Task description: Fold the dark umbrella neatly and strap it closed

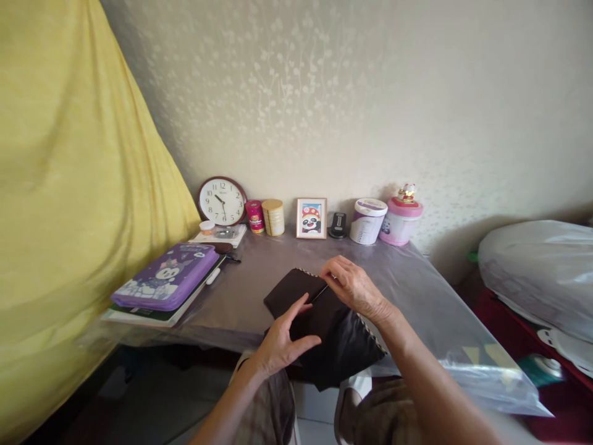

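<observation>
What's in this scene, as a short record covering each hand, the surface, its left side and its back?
left hand: fingers spread over dark, shiny fabric with patterned edging
right hand: fingertips pinched at the fabric's upper edge
surface: grey, plastic-covered table
left side: purple rectangular case with cartoon print
back: round white clock with dark red rim; rectangular, pale-framed panda picture

Dark fabric [334, 337] with striped edging [370, 334] — creased, faintly glossy — rests partly on the table [245, 290], overhanging its near edge.
</observation>
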Motion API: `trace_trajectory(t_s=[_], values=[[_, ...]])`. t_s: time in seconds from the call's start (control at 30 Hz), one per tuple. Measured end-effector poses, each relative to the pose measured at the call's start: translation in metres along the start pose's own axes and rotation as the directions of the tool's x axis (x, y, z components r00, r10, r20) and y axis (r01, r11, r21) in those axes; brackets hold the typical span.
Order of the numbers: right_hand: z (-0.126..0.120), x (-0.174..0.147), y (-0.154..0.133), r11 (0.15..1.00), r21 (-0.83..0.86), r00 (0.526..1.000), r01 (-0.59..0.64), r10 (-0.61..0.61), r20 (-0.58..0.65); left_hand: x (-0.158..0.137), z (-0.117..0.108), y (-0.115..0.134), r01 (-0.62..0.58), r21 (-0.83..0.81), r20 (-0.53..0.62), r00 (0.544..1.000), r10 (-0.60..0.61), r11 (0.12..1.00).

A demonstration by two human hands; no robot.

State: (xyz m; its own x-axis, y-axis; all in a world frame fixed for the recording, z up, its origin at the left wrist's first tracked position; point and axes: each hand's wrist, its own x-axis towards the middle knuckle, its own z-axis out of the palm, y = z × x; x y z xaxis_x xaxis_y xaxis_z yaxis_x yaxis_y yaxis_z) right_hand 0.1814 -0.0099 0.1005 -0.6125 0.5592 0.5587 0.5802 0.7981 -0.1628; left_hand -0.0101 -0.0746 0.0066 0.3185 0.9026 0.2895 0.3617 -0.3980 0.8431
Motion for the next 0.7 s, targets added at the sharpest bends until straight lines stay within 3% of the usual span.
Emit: trace_trajectory(t_s=[0.2,0.33,0.47,0.6,0.7], values=[[0.0,-0.004,0.013,0.994,0.011,0.994,-0.107,0.106,0.035,-0.004,0.012,-0.012,-0.054,0.145,-0.027,0.998,0.058,0.988],[-0.008,-0.019,0.021,0.96,0.106,0.944,-0.26,0.229,0.237,-0.009,0.008,-0.019,-0.119,0.213,-0.004,0.992,0.122,0.97],[-0.014,-0.036,-0.002,0.957,0.194,0.868,-0.214,0.096,0.487,-0.014,0.0,-0.025,-0.103,0.252,-0.002,0.994,0.107,0.962],[-0.011,-0.053,-0.03,0.963,0.179,0.822,-0.202,0.068,0.565,-0.016,-0.003,-0.029,-0.099,0.251,0.01,0.995,0.099,0.963],[-0.005,-0.059,-0.033,0.984,0.079,0.817,-0.158,0.085,0.57,-0.018,-0.005,-0.026,-0.1,0.265,0.042,0.995,0.092,0.959]])
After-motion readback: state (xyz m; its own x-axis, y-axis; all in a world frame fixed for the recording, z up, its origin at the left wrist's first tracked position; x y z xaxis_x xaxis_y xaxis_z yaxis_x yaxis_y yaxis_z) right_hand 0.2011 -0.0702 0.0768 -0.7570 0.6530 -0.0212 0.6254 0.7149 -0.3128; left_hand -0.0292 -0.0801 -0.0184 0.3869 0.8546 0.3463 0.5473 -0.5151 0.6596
